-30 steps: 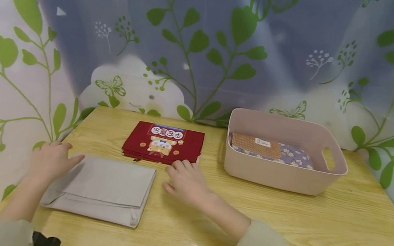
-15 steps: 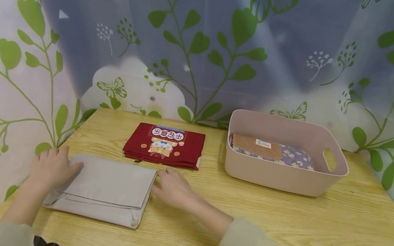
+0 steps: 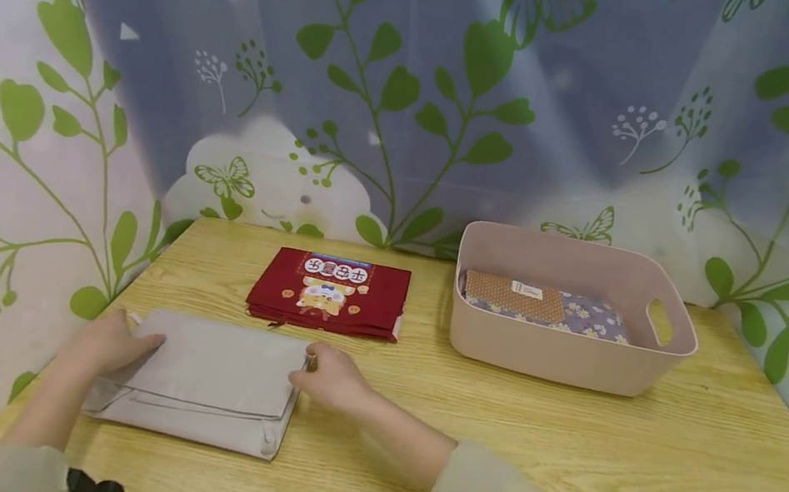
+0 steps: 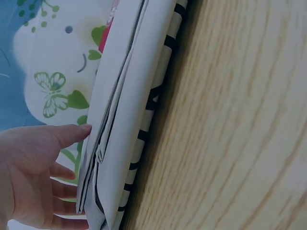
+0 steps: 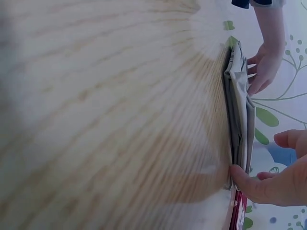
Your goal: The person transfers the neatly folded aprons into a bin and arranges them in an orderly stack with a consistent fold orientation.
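A folded grey cloth (image 3: 219,364) lies on the table at the left, its layers showing along the side; black stripes mark its lower layer in the left wrist view. My left hand (image 3: 108,344) grips its left edge, thumb on top and the other fingers round the side. At the far right corner, my right hand (image 3: 333,380) holds the edge, with the thumb over the top and a fingertip low at the side in the right wrist view. Behind the grey cloth is a folded red cloth (image 3: 330,296) with a cartoon animal print.
A pink plastic basket (image 3: 546,355) stands at the back right. Inside it are a purple floral cloth (image 3: 589,314) and a brown dotted piece (image 3: 502,290) with a white label. A leaf-patterned curtain (image 3: 413,114) hangs behind the wooden table (image 3: 598,468).
My right hand has moved left from beside the red cloth to the grey cloth's far right corner and taken hold there. My left hand has shifted slightly down at the left edge.
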Motion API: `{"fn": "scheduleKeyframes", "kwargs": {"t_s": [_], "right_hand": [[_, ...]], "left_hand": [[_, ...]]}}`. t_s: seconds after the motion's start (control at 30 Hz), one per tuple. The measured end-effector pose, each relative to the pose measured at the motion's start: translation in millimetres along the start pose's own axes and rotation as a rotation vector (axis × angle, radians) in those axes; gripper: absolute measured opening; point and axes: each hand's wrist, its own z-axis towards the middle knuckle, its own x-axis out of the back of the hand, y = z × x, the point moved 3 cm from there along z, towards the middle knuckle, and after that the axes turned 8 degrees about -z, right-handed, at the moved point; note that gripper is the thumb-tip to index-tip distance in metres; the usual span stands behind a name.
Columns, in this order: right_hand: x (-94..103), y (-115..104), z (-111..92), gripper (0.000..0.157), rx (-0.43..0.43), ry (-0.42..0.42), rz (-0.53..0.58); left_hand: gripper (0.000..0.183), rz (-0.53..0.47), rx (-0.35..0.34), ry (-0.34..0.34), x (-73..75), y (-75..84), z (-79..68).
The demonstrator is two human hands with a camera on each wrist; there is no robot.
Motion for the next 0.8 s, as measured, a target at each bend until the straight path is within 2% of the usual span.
{"fn": "scheduleKeyframes", "kwargs": {"t_s": [0.13, 0.37, 0.53, 0.7, 0.8], "right_hand": [[-0.5, -1.0, -0.7, 0.053, -0.068, -0.02, 0.09], [-7.1, -1.5, -2.1, 0.057, -0.236, -0.116, 0.501], [-10.3, -2.4, -1.4, 0.058, -0.273, -0.146, 0.601], [-12.8, -2.7, -0.2, 0.06, -0.281, -0.15, 0.652], [-13.9, -2.2, 0.8, 0.051, -0.282, -0.129, 0.661]], "left_hand": [[0.086, -0.019, -0.013, -0.018, 1.1, 4.5, -1.0], [0.082, -0.044, 0.003, -0.062, 2.6, 10.9, -1.2], [0.077, -0.042, -0.01, -0.056, 2.5, 12.5, 2.0], [0.077, -0.115, 0.026, -0.061, 2.7, 5.0, 5.5], [0.077, -0.151, 0.038, -0.062, 4.4, 0.0, 6.0]]}}
